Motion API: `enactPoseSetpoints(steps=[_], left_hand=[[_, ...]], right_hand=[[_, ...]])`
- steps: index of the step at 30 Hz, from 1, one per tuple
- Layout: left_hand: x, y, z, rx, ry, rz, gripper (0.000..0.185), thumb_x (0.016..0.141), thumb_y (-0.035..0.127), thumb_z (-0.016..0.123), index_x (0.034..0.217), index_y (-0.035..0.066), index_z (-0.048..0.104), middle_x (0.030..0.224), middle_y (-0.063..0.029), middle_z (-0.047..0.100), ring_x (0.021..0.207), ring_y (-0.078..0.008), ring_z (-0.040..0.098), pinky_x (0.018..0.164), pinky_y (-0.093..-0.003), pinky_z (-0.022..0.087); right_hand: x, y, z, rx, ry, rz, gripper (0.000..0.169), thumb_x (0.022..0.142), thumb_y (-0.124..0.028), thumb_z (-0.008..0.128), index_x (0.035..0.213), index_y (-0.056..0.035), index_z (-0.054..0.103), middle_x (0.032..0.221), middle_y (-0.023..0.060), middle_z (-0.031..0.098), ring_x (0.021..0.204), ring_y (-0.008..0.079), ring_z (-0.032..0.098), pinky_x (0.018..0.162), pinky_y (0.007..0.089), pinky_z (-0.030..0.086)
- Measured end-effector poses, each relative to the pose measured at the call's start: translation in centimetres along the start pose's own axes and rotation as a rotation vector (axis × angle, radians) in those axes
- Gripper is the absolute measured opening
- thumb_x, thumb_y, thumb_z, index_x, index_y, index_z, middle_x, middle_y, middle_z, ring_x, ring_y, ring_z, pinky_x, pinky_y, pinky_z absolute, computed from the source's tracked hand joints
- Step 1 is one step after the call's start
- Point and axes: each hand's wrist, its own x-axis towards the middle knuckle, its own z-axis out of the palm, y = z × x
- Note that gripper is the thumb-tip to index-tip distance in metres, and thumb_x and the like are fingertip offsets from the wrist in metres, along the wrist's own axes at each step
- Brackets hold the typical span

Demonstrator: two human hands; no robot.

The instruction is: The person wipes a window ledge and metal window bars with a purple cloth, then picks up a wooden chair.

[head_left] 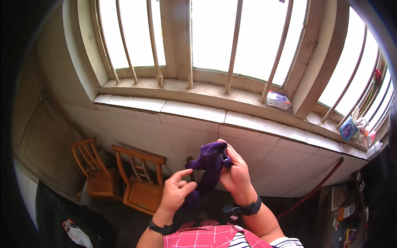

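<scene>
A dark purple cloth [211, 170], fuzzy along its upper edge, hangs in front of me in loose folds. My right hand [237, 170] grips its upper right side between thumb and fingers. On the left, my left hand [178, 189] has its index finger and thumb apart, and its fingertips are close to the cloth's left edge. Whether that index fingertip touches the cloth I cannot tell. The lower end of the cloth fades into shadow above the dark floor.
Two wooden chairs [144, 189] stand at the left by the white tiled wall [186, 130]. A barred window sill [207, 91] bears a plastic-wrapped pack [278, 99] and, farther right, a blue container [348, 128]. A reddish pole [313, 189] leans on the wall. A plastic bag [77, 234] lies lower left.
</scene>
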Motion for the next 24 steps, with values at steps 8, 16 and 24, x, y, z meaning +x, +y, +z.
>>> enactPoseSetpoints(steps=[8, 16, 24], left_hand=[[2.0, -3.5, 6.3, 0.103, -0.204, 0.024, 0.022, 0.084, 0.004, 0.063, 0.104, -0.006, 0.064, 0.082, -0.0025, 0.066, 0.074, -0.0074, 0.058, 0.065, -0.0224, 0.047], [-0.3, 1.1, 10.8, 0.376, -0.19, 0.126, 0.014, 0.083, 0.005, 0.06, 0.088, -0.005, 0.068, 0.07, 0.0, 0.062, 0.065, -0.0063, 0.052, 0.059, -0.0226, 0.041], [0.6, -1.0, 15.8, -0.016, -0.129, 0.0, 0.025, 0.094, 0.013, 0.052, 0.069, 0.009, 0.054, 0.055, 0.0052, 0.047, 0.046, -0.0034, 0.04, 0.043, -0.02, 0.03]], right_hand=[[-4.7, -3.7, -1.9, -0.03, 0.002, -0.098, 0.035, 0.101, -0.021, 0.034, 0.126, -0.0001, 0.046, 0.114, 0.0118, 0.058, 0.103, 0.0205, 0.058, 0.093, 0.0352, 0.046], [-12.6, -8.4, -15.2, -1.85, 0.528, -0.43, 0.05, 0.088, -0.038, 0.058, 0.122, -0.0006, 0.052, 0.113, 0.0206, 0.057, 0.102, 0.0329, 0.058, 0.089, 0.0393, 0.046], [-18.2, -5.5, -14.7, -1.381, -0.048, -0.049, 0.071, 0.087, -0.042, 0.06, 0.141, -0.0046, 0.033, 0.127, 0.0197, 0.047, 0.111, 0.0325, 0.051, 0.094, 0.0366, 0.043]])
